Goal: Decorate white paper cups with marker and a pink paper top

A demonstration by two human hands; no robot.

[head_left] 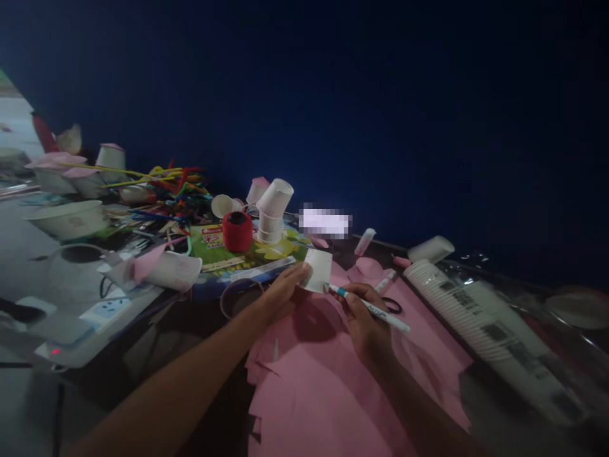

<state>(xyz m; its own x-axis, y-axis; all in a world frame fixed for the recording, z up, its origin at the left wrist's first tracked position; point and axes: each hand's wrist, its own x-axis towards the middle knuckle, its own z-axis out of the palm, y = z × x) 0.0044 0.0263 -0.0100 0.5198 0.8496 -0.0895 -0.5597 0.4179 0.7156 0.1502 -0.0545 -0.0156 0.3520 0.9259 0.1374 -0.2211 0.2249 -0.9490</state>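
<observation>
A white paper cup (pixel 318 271) is gripped at its left side by my left hand (pixel 288 289), above sheets of pink paper (pixel 323 393). My right hand (pixel 364 314) holds a white acrylic marker with a teal band (pixel 387 315), its tip at the lower right edge of the cup. Beyond my left hand, a red spool of yarn (pixel 236 232) and stacked white cups (pixel 274 209) stand on a colourful pad (pixel 214 266). The fingers of my left hand behind the cup are hidden.
At the right lie long sleeves of nested cups (pixel 442 304). A glue stick (pixel 365 242) and scissors (pixel 392 306) are near the pink paper. To the left are a white power strip (pixel 102 320), a paper bowl (pixel 71 220) and a pile of coloured pipe cleaners (pixel 178 184).
</observation>
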